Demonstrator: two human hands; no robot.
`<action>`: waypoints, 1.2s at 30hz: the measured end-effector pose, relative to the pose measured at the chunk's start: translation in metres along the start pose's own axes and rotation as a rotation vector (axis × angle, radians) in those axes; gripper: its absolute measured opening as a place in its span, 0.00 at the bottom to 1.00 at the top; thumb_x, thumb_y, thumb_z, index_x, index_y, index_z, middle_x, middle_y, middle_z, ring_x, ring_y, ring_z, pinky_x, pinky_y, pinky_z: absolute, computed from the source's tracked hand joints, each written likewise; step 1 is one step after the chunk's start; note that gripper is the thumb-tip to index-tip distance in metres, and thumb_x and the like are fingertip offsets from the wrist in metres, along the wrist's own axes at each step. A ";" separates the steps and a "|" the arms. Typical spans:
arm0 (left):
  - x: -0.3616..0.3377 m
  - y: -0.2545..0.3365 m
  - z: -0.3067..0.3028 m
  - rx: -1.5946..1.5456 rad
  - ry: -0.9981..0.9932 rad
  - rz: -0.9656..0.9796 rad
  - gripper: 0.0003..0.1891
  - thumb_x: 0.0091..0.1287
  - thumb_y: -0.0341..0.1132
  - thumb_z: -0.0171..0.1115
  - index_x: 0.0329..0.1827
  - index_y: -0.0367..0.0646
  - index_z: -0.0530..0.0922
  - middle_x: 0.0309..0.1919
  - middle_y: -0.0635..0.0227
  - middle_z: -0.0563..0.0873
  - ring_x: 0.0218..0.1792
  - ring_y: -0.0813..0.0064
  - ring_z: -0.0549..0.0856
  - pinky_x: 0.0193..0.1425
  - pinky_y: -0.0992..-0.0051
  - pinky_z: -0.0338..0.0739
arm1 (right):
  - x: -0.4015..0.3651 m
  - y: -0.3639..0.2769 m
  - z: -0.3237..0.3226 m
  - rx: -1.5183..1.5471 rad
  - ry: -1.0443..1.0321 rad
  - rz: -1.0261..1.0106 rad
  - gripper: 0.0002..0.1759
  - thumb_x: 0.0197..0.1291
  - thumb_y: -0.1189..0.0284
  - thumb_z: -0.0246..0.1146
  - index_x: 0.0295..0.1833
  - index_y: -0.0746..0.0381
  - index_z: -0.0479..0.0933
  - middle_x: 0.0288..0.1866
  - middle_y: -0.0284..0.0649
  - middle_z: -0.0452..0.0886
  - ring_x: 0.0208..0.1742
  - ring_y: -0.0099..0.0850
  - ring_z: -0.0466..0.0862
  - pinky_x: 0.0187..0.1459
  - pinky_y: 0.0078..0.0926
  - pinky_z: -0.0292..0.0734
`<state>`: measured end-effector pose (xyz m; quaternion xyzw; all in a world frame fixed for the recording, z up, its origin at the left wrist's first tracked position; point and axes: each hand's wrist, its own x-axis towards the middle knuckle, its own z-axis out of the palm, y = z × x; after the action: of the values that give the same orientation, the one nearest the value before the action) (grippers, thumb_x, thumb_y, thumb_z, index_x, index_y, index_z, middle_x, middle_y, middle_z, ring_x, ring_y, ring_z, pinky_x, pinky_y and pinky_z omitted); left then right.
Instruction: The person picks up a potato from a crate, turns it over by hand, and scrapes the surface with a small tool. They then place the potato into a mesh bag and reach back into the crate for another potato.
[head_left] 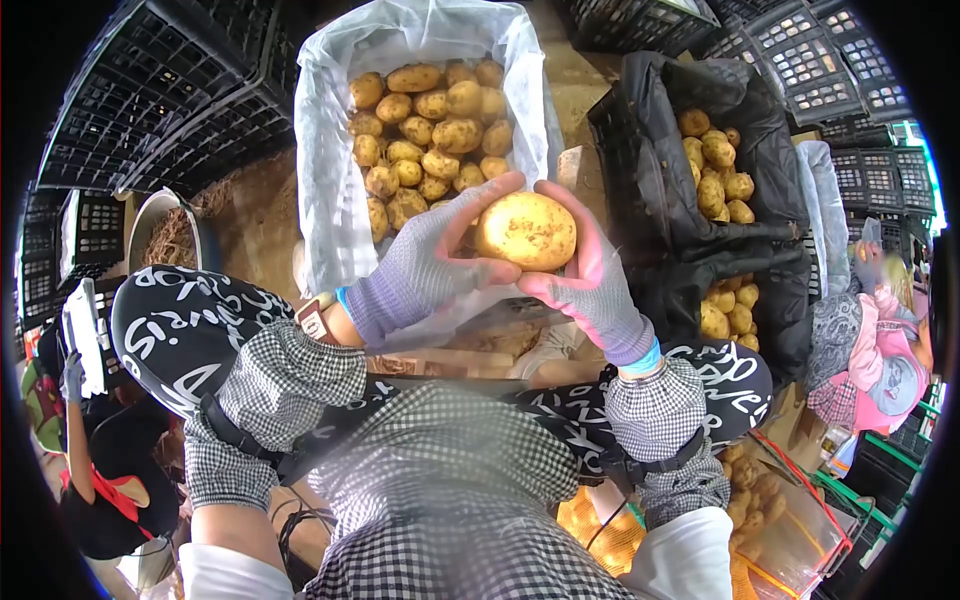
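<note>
A large yellow potato [527, 232] with brown specks of dirt is held up between my two gloved hands. My left hand [430, 255], in a grey and purple glove, curls round its left side with thumb and fingers. On the other side, my right hand [590, 275], gloved in grey and pink, closes against the potato with its thumb underneath. Just beyond and below my hands stands a crate with a white plastic liner [325, 170], filled with many potatoes [430, 130]. Part of that crate's near side is hidden by my hands.
Black-lined crates [655, 130] with potatoes stand to the right. Stacked black crates [170, 90] rise at the left, near a bucket [140, 225] of dry debris. A bag of potatoes [755, 490] lies lower right. Other people [870, 350] are at both sides.
</note>
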<state>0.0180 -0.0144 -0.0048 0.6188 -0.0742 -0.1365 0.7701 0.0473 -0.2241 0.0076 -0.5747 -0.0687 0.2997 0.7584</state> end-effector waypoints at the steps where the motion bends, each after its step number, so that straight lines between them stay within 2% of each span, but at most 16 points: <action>1: -0.001 -0.002 -0.002 0.022 -0.006 0.001 0.39 0.66 0.32 0.72 0.78 0.35 0.62 0.65 0.57 0.78 0.64 0.71 0.79 0.70 0.72 0.75 | 0.000 0.002 0.001 -0.013 0.003 -0.007 0.48 0.52 0.72 0.78 0.77 0.63 0.61 0.65 0.39 0.76 0.62 0.28 0.79 0.63 0.26 0.76; 4: 0.007 0.002 -0.016 -0.355 -0.038 -0.313 0.32 0.73 0.37 0.64 0.75 0.32 0.63 0.66 0.57 0.76 0.63 0.65 0.80 0.68 0.68 0.78 | -0.005 -0.007 -0.001 0.023 -0.006 0.124 0.41 0.57 0.69 0.75 0.74 0.64 0.66 0.57 0.37 0.80 0.50 0.27 0.83 0.52 0.22 0.79; 7: 0.022 -0.022 -0.035 -0.223 0.181 -0.341 0.27 0.74 0.44 0.58 0.71 0.36 0.70 0.60 0.60 0.81 0.53 0.63 0.85 0.56 0.69 0.84 | -0.006 0.003 -0.032 0.054 0.096 0.003 0.33 0.62 0.66 0.70 0.70 0.64 0.70 0.53 0.38 0.82 0.41 0.28 0.83 0.45 0.20 0.78; 9: 0.029 -0.068 -0.054 0.041 0.282 -0.406 0.19 0.77 0.39 0.55 0.62 0.36 0.79 0.52 0.57 0.86 0.49 0.68 0.88 0.53 0.69 0.85 | -0.001 0.000 -0.079 0.487 0.227 -0.140 0.27 0.68 0.68 0.64 0.69 0.67 0.71 0.59 0.43 0.81 0.53 0.33 0.83 0.52 0.25 0.80; 10: 0.030 -0.088 -0.068 0.575 0.020 -0.474 0.19 0.75 0.40 0.56 0.60 0.36 0.81 0.52 0.56 0.86 0.49 0.65 0.88 0.52 0.69 0.85 | 0.002 -0.019 -0.083 0.534 0.320 -0.276 0.26 0.70 0.69 0.62 0.70 0.69 0.71 0.63 0.46 0.79 0.60 0.35 0.80 0.56 0.27 0.79; 12: 0.028 -0.136 -0.081 1.110 -0.280 -0.672 0.22 0.70 0.47 0.60 0.55 0.38 0.84 0.52 0.54 0.87 0.50 0.60 0.87 0.53 0.64 0.82 | -0.001 -0.041 -0.107 0.544 0.451 -0.469 0.24 0.72 0.69 0.58 0.70 0.68 0.71 0.68 0.47 0.77 0.69 0.36 0.76 0.62 0.30 0.77; 14: 0.022 -0.179 -0.074 1.132 -0.372 -0.853 0.27 0.64 0.56 0.62 0.53 0.41 0.86 0.52 0.52 0.87 0.52 0.58 0.86 0.55 0.61 0.79 | -0.003 -0.043 -0.109 0.320 0.554 -0.568 0.24 0.74 0.68 0.56 0.71 0.65 0.71 0.68 0.45 0.77 0.66 0.33 0.78 0.62 0.31 0.76; 17: 0.005 -0.251 -0.060 1.079 -0.360 -0.824 0.34 0.60 0.63 0.64 0.53 0.41 0.87 0.51 0.52 0.88 0.51 0.55 0.88 0.55 0.61 0.79 | -0.004 -0.033 -0.089 0.297 0.482 -0.345 0.24 0.75 0.67 0.55 0.72 0.65 0.71 0.66 0.45 0.78 0.59 0.30 0.81 0.60 0.31 0.77; 18: 0.003 -0.256 -0.057 1.042 -0.319 -0.799 0.36 0.58 0.66 0.64 0.53 0.39 0.87 0.51 0.51 0.89 0.50 0.55 0.89 0.54 0.61 0.80 | -0.003 -0.031 -0.080 0.293 0.471 -0.314 0.24 0.75 0.67 0.55 0.72 0.65 0.71 0.64 0.45 0.79 0.51 0.29 0.82 0.57 0.30 0.78; 20: 0.006 -0.255 -0.064 1.074 -0.328 -0.838 0.32 0.59 0.62 0.65 0.49 0.39 0.88 0.47 0.52 0.90 0.49 0.57 0.89 0.53 0.62 0.80 | -0.002 -0.028 -0.076 0.235 0.461 -0.305 0.25 0.74 0.67 0.56 0.72 0.66 0.71 0.64 0.47 0.79 0.51 0.30 0.83 0.55 0.31 0.79; 24: 0.023 -0.159 -0.081 1.116 -0.430 -1.011 0.25 0.62 0.55 0.65 0.41 0.38 0.89 0.40 0.53 0.91 0.46 0.62 0.90 0.49 0.64 0.81 | -0.001 -0.025 -0.068 0.215 0.475 -0.290 0.24 0.73 0.67 0.58 0.70 0.67 0.72 0.62 0.48 0.80 0.50 0.32 0.84 0.53 0.33 0.80; 26: 0.014 -0.203 -0.137 0.947 -0.356 -0.809 0.23 0.64 0.54 0.62 0.39 0.39 0.88 0.38 0.54 0.91 0.44 0.63 0.90 0.46 0.64 0.81 | -0.001 -0.022 -0.064 0.174 0.459 -0.269 0.24 0.72 0.66 0.59 0.69 0.67 0.73 0.61 0.48 0.81 0.49 0.32 0.85 0.52 0.32 0.81; 29: 0.018 -0.202 -0.146 1.027 -0.438 -0.675 0.20 0.68 0.50 0.60 0.39 0.40 0.88 0.35 0.58 0.90 0.36 0.64 0.90 0.42 0.62 0.82 | 0.000 -0.022 -0.050 0.146 0.437 -0.238 0.24 0.72 0.66 0.59 0.68 0.68 0.74 0.59 0.47 0.82 0.47 0.32 0.85 0.51 0.31 0.81; 31: 0.027 -0.137 -0.084 1.103 -0.456 -0.952 0.18 0.72 0.47 0.58 0.40 0.41 0.86 0.31 0.64 0.88 0.32 0.67 0.89 0.41 0.63 0.83 | -0.001 -0.023 -0.045 0.135 0.412 -0.224 0.25 0.73 0.66 0.58 0.69 0.68 0.73 0.60 0.47 0.82 0.49 0.30 0.84 0.53 0.30 0.81; 33: 0.019 -0.193 -0.078 1.132 -0.376 -1.096 0.22 0.69 0.54 0.62 0.45 0.41 0.85 0.35 0.61 0.88 0.39 0.67 0.89 0.44 0.65 0.83 | 0.000 -0.021 -0.041 0.104 0.400 -0.247 0.24 0.74 0.66 0.58 0.69 0.67 0.73 0.59 0.46 0.82 0.47 0.30 0.85 0.51 0.30 0.81; 36: 0.007 -0.215 -0.055 1.259 -0.357 -0.975 0.26 0.67 0.58 0.62 0.52 0.43 0.82 0.40 0.58 0.88 0.44 0.65 0.88 0.47 0.64 0.82 | 0.001 -0.020 -0.039 0.031 0.414 -0.260 0.23 0.74 0.66 0.58 0.69 0.66 0.74 0.57 0.46 0.83 0.46 0.29 0.85 0.49 0.29 0.82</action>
<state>0.0147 -0.0080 -0.2265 0.8673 0.0192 -0.4854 0.1087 0.0731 -0.2589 0.0124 -0.5986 0.0192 0.0763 0.7972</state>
